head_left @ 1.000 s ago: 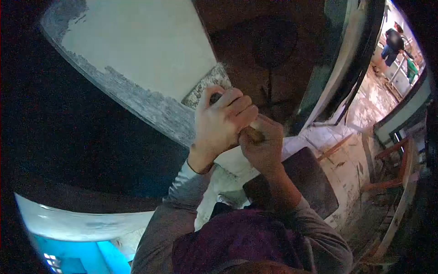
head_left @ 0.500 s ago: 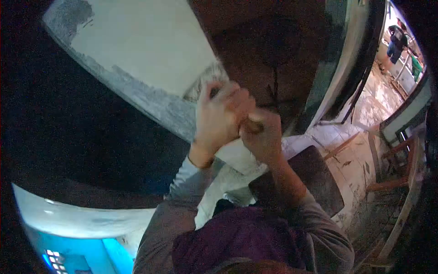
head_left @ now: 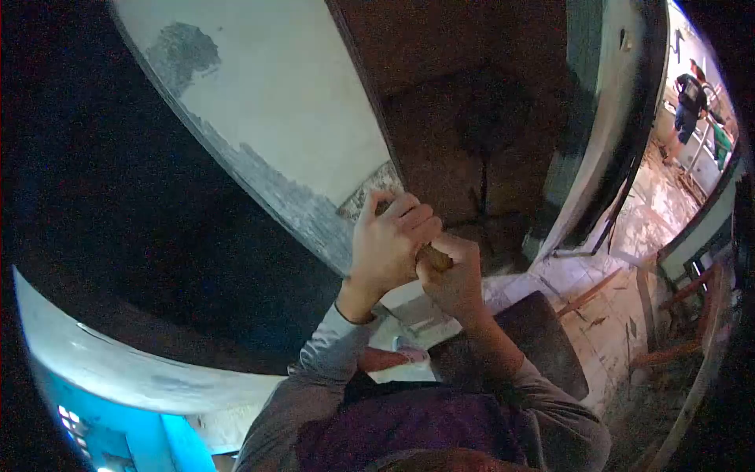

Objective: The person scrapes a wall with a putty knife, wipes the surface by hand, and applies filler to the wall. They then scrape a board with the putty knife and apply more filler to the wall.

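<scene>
Both of my hands are raised together in front of a pale wall (head_left: pixel 291 102) with rough grey patches along its edge. My left hand (head_left: pixel 393 240) has its fingers curled, and what lies inside them is hidden. Touching it on the right, my right hand (head_left: pixel 456 283) is closed around a small yellowish-brown object (head_left: pixel 436 258), of which only a short part shows between the hands. A dark band circles my left wrist.
A dark flat seat or board (head_left: pixel 523 342) lies below my right forearm. Wooden furniture (head_left: pixel 668 354) stands at the right on the littered tiled floor. Through the doorway at the upper right, a person (head_left: pixel 690 102) stands outside. A foot (head_left: pixel 410 351) shows below my hands.
Both hands, still together, sit lower in the view. The wall and the doorway have also shifted downward as the camera view moved.
</scene>
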A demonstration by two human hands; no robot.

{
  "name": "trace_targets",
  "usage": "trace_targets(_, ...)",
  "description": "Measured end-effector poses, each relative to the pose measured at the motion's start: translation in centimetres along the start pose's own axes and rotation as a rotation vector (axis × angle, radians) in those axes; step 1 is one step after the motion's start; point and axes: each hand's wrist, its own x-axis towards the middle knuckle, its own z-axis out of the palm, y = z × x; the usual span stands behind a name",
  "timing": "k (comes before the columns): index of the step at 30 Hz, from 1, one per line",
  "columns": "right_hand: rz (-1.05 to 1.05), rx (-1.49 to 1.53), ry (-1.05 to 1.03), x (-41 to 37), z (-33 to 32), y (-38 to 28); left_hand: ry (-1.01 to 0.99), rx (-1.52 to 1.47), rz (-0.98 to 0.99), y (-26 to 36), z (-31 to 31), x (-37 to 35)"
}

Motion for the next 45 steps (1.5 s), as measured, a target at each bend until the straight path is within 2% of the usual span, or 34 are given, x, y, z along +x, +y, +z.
trace_targets(1,0.074,-0.035,-0.027,0.2,0.0,0.1,-0.011,-0.028,-0.011,-0.1,0.0,0.2)
trace_targets(7,0.022,0.091,0.062,0.2,-0.1,-2.1,-0.051,-0.053,-0.023,0.6,-0.5,0.3)
trace_targets(10,0.004,0.023,0.038,0.3,-0.3,-1.2,-0.001,-0.008,0.019,0.0,0.0,0.3)
trace_targets(17,0.098,0.015,0.015,-0.5,-0.9,-1.2,-0.042,-0.119,-0.004,0.8,0.3,0.2)
trace_targets(19,-0.098,-0.002,0.086,0.7,-0.4,-0.1,0.1,-0.002,0.044,-0.2,1.1,0.7)
trace_targets(23,-0.15,0.095,0.116,1.9,-1.0,-1.1,0.001,0.055,0.003,0.2,-0.9,2.5)
trace_targets(26,-0.005,0.083,0.061,-0.2,-0.2,-0.5,-0.021,-0.012,-0.019,0.7,0.8,-0.1)
trace_targets(29,-0.151,0.144,0.092,2.7,-0.5,-1.0,0.11,0.049,0.006,-0.4,0.0,2.1)
trace_targets(30,-0.152,0.144,0.089,2.7,-0.7,-1.2,0.035,0.043,-0.044,0.0,-1.2,3.0)
trace_targets(32,-0.045,0.052,0.034,1.9,-1.3,-1.5,0.017,0.015,-0.028,0.4,-0.9,1.7)
trace_targets(35,-0.061,0.074,0.097,0.7,0.0,-0.5,0.006,-0.01,0.012,-0.3,0.2,1.1)
trace_targets(36,-0.128,-0.002,0.064,1.3,-0.5,-0.2,0.013,-0.012,0.022,-0.6,0.4,1.1)
trace_targets(39,-0.044,0.059,0.006,3.3,-1.2,-1.2,0.055,0.007,0.003,-0.9,-1.4,3.3)
trace_targets(40,-0.133,-0.033,0.07,2.8,-1.3,-1.8,-0.012,0.02,-0.003,-0.4,-2.0,3.2)
trace_targets(41,-0.135,-0.034,0.07,1.9,-1.4,-2.1,-0.01,0.02,-0.002,0.1,-1.8,2.4)
trace_targets(43,0.022,-0.003,0.003,0.9,-1.5,-1.9,-0.042,-0.069,0.007,0.4,-0.8,1.3)
trace_targets(44,0.081,0.012,-0.031,0.9,-1.6,-1.7,0.016,-0.044,0.013,0.2,-0.5,1.5)
trace_targets(45,0.088,0.013,-0.035,1.6,-1.3,-1.6,0.01,-0.047,0.008,-0.3,-0.3,1.9)
